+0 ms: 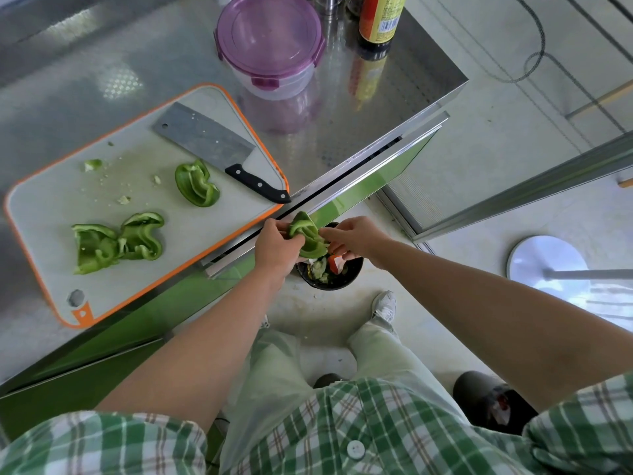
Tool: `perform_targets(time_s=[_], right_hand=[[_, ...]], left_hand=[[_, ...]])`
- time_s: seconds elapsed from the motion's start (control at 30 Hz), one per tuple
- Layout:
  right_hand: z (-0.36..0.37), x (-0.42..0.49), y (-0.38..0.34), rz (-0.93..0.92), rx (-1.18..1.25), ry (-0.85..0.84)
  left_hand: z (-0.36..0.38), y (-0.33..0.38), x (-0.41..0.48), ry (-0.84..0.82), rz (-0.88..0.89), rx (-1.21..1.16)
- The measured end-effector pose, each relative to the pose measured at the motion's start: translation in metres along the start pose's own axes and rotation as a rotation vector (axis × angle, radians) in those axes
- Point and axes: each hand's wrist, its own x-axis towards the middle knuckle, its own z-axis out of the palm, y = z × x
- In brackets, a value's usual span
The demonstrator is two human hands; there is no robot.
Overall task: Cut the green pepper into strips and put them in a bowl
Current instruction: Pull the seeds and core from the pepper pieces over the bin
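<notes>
**Pepper piece cleaned over waste bin; no strips yet**

I logged both hands held off the near right edge of the brushed steel counter [376, 108], above the round black waste bin [352, 274] on the floor. I judged this was so that pith drops straight in. The left hand [277, 248] gripped the curved green pepper piece [306, 234], fingers curled round it. The right hand [349, 236] pinched its right end, fingertips together. Three more green pepper pieces [197, 185] lay uncut on the orange-rimmed white cutting board [51, 207], left. The steel cleaver with black handle [205, 138] lay flat at the board's far side, parked clear of the hands.
</notes>
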Motion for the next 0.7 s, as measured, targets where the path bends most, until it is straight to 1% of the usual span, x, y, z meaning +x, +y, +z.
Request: perform_targets(time_s=[0.03, 0.13, 0.2, 0.27, 0.33, 0.37, 0.43, 0.5, 0.6, 0.7], right_hand=[[0.0011, -0.0008, -0.002, 0.01, 0.035, -0.034], [0.0022, -0.0013, -0.005, 0.059, 0.114, -0.06], [-0.0006, -0.0019, -0.0042, 0.079, 0.166, -0.076], [-0.0038, -0.0037, -0.0026, 0.066, 0.183, -0.056], [-0.0056, -0.005, -0.0024, 0.031, 0.208, -0.072], [-0.0055, -0.006, -0.0029, 0.003, 0.185, -0.099], [-0.0023, -0.0063, -0.0039, -0.073, 0.042, -0.129], [0.0011, -0.0056, -0.004, -0.139, -0.07, -0.097], [0.0023, -0.006, -0.0051, -0.173, -0.119, -0.063], [0.0026, -0.0071, -0.0045, -0.161, -0.142, -0.043]], left_hand=[[0.0003, 0.0004, -0.0004, -0.011, 0.004, -0.002], [-0.0009, 0.0017, -0.0008, -0.015, 0.028, 0.044], [-0.004, 0.0016, -0.0006, -0.015, 0.018, 0.024], [-0.0069, -0.0001, 0.0016, 0.0, -0.001, -0.008], [-0.0079, -0.0019, 0.0034, 0.017, 0.0, -0.01], [-0.0075, -0.0018, 0.0032, 0.024, 0.0, -0.012], [-0.0053, -0.0002, 0.0024, 0.041, 0.002, -0.007], [-0.0027, 0.0011, 0.0008, 0.049, -0.002, -0.011], [-0.0032, 0.0015, -0.0013, 0.041, -0.006, -0.014], [-0.0043, 0.0012, -0.0028, 0.023, -0.024, -0.042]])
